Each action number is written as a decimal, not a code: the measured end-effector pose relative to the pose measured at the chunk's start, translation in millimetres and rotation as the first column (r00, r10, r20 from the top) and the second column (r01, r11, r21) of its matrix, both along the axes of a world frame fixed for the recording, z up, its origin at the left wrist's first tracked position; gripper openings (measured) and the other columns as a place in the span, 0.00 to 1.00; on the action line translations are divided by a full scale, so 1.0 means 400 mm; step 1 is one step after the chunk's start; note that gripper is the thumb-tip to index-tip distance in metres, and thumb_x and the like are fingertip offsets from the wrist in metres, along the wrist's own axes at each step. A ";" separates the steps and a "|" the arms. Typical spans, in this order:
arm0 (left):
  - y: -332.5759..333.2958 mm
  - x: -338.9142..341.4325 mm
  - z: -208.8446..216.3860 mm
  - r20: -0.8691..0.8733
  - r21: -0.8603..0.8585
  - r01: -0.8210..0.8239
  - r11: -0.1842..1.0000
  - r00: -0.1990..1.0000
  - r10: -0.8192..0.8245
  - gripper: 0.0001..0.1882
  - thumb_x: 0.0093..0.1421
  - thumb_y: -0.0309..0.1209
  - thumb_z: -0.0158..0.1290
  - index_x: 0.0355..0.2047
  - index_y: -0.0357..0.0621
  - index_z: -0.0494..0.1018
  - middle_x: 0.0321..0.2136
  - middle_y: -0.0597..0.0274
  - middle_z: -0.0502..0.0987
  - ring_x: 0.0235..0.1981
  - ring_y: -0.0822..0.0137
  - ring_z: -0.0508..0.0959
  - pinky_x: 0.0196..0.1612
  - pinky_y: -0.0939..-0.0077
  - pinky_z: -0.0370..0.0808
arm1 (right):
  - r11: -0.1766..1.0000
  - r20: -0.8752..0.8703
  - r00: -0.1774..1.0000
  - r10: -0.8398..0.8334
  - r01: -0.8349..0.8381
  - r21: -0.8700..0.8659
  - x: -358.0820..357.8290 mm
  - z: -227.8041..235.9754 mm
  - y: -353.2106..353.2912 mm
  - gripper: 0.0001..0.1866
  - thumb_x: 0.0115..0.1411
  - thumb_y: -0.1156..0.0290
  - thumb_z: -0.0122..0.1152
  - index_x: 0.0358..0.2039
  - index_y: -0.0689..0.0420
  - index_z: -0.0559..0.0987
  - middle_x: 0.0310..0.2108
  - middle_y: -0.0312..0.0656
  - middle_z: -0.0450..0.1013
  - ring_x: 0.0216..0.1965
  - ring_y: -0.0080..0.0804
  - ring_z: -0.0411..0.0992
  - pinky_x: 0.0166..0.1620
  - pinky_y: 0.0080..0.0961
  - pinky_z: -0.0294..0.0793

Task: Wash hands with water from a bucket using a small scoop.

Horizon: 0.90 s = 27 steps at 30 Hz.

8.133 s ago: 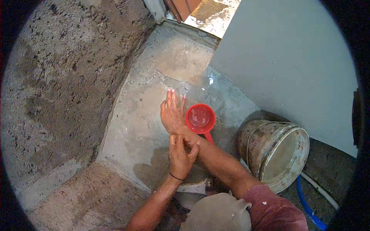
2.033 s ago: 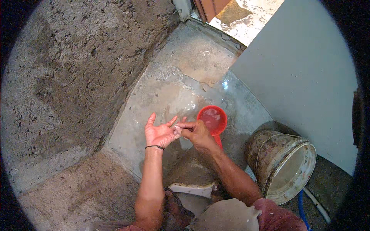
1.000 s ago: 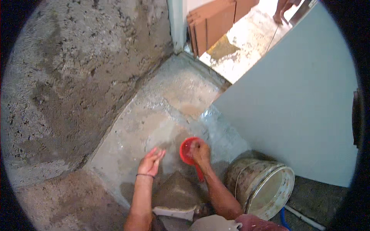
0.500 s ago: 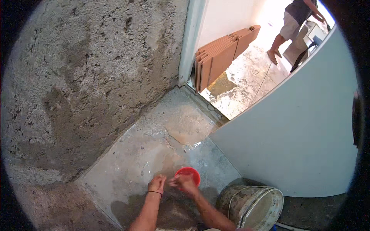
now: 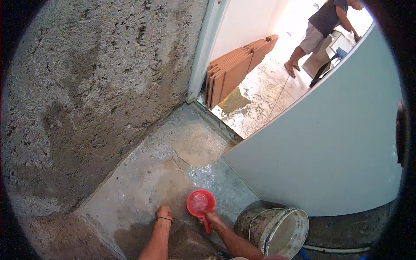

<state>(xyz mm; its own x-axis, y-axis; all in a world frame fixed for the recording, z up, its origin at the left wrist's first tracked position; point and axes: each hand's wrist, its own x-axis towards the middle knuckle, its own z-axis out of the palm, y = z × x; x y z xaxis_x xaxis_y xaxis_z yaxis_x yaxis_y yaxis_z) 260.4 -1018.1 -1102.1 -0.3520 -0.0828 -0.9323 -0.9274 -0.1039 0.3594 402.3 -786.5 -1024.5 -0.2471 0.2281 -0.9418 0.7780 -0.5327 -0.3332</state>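
My right hand (image 5: 212, 219) is wrapped round the handle of a red plastic dipper (image 5: 210, 200). Clear, bubbly water lies in the dipper's round bowl, which points away from me above the wet floor. Left of it, my left hand (image 5: 164, 213) is closed with its fingers curled in, and no object shows in it. A dark band circles that wrist. To the right of my right forearm stands a stained bucket (image 5: 271, 232), its inside holding cloudy greyish liquid.
Rough cement wall (image 5: 104, 86) rises on the left, a pale grey door (image 5: 320, 143) on the right. Beyond the doorway, brown panels (image 5: 232, 73) lean against a white wall, and another person (image 5: 318, 32) bends over something. A hose (image 5: 333, 249) runs behind the bucket.
My right hand, earlier over the dipper's bowl, now grips its handle. The left hand has drawn lower and its fingers have curled. The view has shifted slightly, and the other person leans further over.
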 end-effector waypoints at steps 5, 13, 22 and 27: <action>0.065 0.017 0.182 0.287 0.276 -0.417 0.866 0.896 0.340 0.21 0.57 0.45 0.52 0.45 0.44 0.73 0.44 0.53 0.77 0.50 0.52 0.74 0.54 0.50 0.72 | 0.644 -0.459 0.773 0.439 0.086 0.760 -0.076 0.121 -0.078 0.20 0.63 0.58 0.61 0.44 0.63 0.75 0.31 0.46 0.78 0.28 0.49 0.74 0.35 0.43 0.75; -0.033 -0.034 0.036 -0.720 0.497 0.457 0.738 0.691 0.057 0.34 0.60 0.53 0.55 0.60 0.46 0.67 0.62 0.50 0.68 0.62 0.62 0.69 0.62 0.59 0.68 | -0.063 0.043 0.499 0.866 0.024 0.998 -0.179 0.404 -0.153 0.28 0.55 0.76 0.52 0.58 0.68 0.67 0.41 0.55 0.71 0.38 0.52 0.71 0.40 0.48 0.72; -0.036 -0.285 0.188 0.004 0.662 0.163 0.731 0.975 -0.221 0.11 0.57 0.44 0.55 0.30 0.54 0.72 0.28 0.65 0.75 0.27 0.66 0.76 0.29 0.70 0.74 | 0.092 -0.032 0.772 0.635 -0.035 0.995 0.076 0.780 0.110 0.20 0.57 0.79 0.50 0.52 0.63 0.70 0.41 0.51 0.71 0.42 0.49 0.71 0.42 0.42 0.73; 0.040 -0.234 0.194 0.223 0.312 0.046 0.949 0.967 -0.120 0.11 0.43 0.28 0.52 0.16 0.55 0.60 0.11 0.69 0.60 0.10 0.67 0.60 0.13 0.74 0.55 | 0.005 -0.021 0.999 0.049 0.021 1.000 0.486 0.865 0.259 0.21 0.71 0.63 0.50 0.58 0.60 0.63 0.46 0.41 0.73 0.43 0.39 0.75 0.46 0.29 0.76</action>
